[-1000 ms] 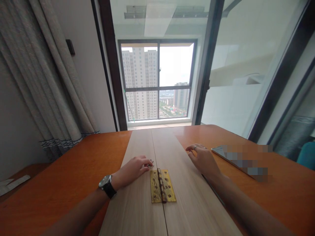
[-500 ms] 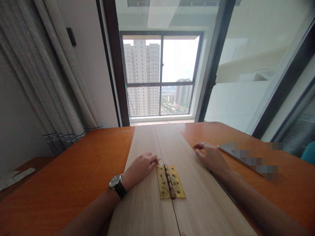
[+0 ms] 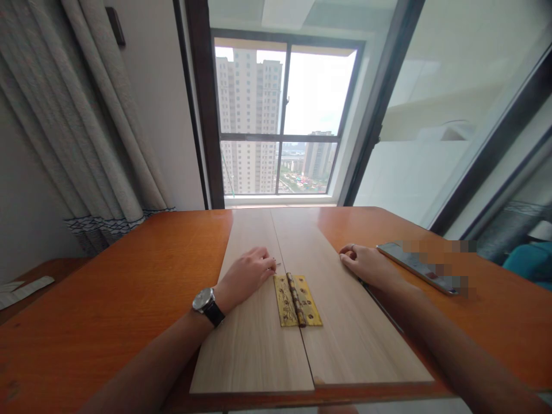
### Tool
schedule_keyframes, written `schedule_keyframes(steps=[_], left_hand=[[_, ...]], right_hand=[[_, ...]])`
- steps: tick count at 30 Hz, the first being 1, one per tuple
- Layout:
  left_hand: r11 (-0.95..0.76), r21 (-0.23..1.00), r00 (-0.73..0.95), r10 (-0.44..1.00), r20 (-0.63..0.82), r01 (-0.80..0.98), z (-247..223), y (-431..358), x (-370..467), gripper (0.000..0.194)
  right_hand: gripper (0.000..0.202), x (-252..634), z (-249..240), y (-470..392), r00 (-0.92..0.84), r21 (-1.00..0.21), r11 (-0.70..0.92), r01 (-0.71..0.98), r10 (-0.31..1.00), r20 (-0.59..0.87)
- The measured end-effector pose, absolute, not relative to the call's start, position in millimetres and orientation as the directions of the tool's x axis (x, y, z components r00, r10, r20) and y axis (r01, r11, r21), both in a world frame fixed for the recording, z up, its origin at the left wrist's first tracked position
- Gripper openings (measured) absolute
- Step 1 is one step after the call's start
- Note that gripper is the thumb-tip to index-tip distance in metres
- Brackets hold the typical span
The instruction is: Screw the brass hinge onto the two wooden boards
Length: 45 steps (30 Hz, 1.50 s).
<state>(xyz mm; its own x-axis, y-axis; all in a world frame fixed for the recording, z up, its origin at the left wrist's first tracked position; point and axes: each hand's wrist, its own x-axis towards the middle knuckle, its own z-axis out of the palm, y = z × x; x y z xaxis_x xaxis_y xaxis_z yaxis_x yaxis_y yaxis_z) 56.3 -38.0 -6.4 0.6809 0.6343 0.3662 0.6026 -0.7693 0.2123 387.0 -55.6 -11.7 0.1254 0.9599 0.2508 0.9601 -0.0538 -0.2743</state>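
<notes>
Two pale wooden boards lie side by side, the left board (image 3: 254,351) and the right board (image 3: 362,345), with a thin seam between them. A worn brass hinge (image 3: 297,300) lies opened flat across the seam. My left hand (image 3: 250,273), with a watch (image 3: 207,305) on its wrist, rests on the left board just beyond the hinge, its fingers closed around small thin metal pieces, probably screws. At the right board's outer edge is my right hand (image 3: 364,264), fingers curled together; what they hold, if anything, is hidden. A dark slim object shows partly beneath that hand.
The boards lie on an orange-brown wooden table (image 3: 172,253). A phone-like flat object (image 3: 414,265) lies right of my right hand, partly blurred. White strips (image 3: 26,292) are at the far left. Beyond the table stand a grey curtain (image 3: 107,115) and a window (image 3: 282,138).
The view has tilted down a little, so the boards' near ends now show. My right hand's fingers have drawn closer together. My left hand stays beside the hinge, which has not moved on the boards.
</notes>
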Motion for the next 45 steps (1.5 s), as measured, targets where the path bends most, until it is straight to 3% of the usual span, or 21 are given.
schedule_keyframes(steps=[8,14,20,23,27,32,35,37,45], left_hand=[[-0.730,0.501,0.541,0.682,0.492,0.464,-6,-50,58,0.008],[-0.675,0.627,0.450,0.733,0.510,0.390,-2,-53,55,0.007],[-0.533,0.830,0.406,0.803,0.436,0.163,-2,-48,55,0.006],[-0.443,0.895,0.407,0.827,0.389,0.045,-5,-44,55,0.005],[-0.412,0.910,0.365,0.854,0.371,0.038,-9,-38,54,0.003],[-0.453,0.886,0.365,0.844,0.393,0.093,-12,-37,53,0.008],[-0.464,0.883,0.370,0.835,0.408,0.073,-13,-39,53,0.016],[-0.469,0.880,0.389,0.826,0.408,0.073,-12,-40,53,0.007],[-0.424,0.903,0.495,0.801,0.338,0.068,-16,-38,54,0.015]], right_hand=[[0.030,390,-15,-53,0.157,-0.288,-0.084,0.954,0.958,0.241],[0.027,388,-17,-53,0.191,-0.354,-0.086,0.931,0.942,0.275],[0.026,391,-11,-53,0.265,-0.484,-0.070,0.872,0.900,0.347],[0.040,395,-4,-54,0.369,-0.587,-0.096,0.804,0.855,0.365],[0.056,398,10,-57,0.448,-0.714,-0.058,0.697,0.814,0.371],[0.034,389,42,-50,0.563,-0.922,0.180,0.342,0.747,0.354],[0.015,375,61,-34,0.474,-0.951,0.309,-0.019,0.840,0.263],[0.010,361,67,-21,0.331,-0.937,0.257,-0.236,0.928,0.171],[0.010,316,30,9,0.092,-0.897,0.018,-0.441,0.995,-0.025]])
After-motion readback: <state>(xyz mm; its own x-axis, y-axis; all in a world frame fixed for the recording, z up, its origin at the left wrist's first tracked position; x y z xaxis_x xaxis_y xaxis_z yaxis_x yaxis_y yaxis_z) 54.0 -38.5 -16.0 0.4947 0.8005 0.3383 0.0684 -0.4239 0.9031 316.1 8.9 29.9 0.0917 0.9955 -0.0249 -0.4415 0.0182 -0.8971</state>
